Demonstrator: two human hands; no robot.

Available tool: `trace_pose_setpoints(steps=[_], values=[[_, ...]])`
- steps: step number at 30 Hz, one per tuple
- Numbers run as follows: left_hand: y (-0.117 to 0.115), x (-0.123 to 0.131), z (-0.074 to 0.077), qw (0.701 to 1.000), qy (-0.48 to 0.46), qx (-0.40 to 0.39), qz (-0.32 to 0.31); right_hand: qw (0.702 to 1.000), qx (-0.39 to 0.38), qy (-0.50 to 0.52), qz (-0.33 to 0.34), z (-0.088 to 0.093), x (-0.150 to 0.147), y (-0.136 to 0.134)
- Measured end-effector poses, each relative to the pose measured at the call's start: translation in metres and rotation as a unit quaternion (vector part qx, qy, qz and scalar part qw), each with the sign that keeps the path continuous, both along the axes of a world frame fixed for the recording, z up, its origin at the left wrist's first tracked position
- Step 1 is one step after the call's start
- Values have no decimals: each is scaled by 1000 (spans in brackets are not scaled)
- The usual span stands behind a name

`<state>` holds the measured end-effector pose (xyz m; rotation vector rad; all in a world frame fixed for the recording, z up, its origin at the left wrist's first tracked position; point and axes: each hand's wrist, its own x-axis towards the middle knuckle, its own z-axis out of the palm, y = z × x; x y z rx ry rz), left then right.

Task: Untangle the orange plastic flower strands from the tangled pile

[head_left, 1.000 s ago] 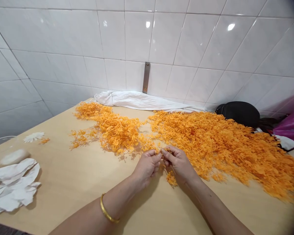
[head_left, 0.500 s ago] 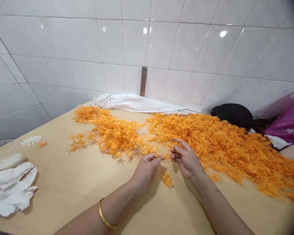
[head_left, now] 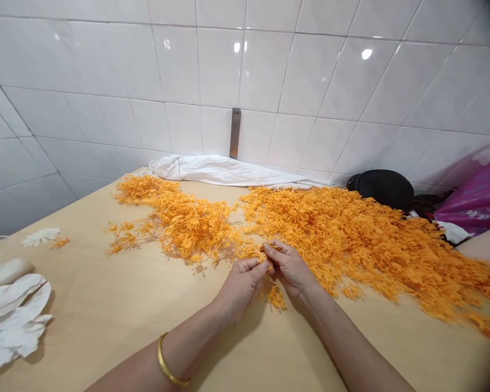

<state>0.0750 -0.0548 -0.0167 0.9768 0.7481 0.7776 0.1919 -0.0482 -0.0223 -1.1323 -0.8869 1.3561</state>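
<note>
Here the left hand [head_left: 240, 284] pinches a small orange sprig [head_left: 265, 255] at its fingertips — the right hand [head_left: 293, 270] pinches it from the other side, just before the orange heap [head_left: 371, 239]. Parting it, I judge, calls for a short, firm pull.

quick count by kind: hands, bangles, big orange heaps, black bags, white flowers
hands: 2, left hand and right hand, fingertips pinched together on an orange piece
gold bangles: 1
big orange heaps: 2
black bags: 1
white flowers: 1
total: 7
</note>
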Motion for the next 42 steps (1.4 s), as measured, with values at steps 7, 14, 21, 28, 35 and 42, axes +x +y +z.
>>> trace_pose_setpoints(steps=[7,14,21,28,35,42], values=[[-1,-4,1,999,31,7,-36,979,28,46,-198,2,28,13],[-1,-1,-1,999,34,0,-21,990,25,4,-137,9,31,8],[4,-10,13,998,-22,25,-46,998,33,-33,-29,8,15,3],[41,-50,57,989,-114,22,91,973,57,-222,16,17,20,-7],[95,-93,77,983,-85,23,158,795,148,-588,35,13,-12,-59],[123,-142,108,974,-12,93,207,516,168,-839,-51,-3,3,-43]])
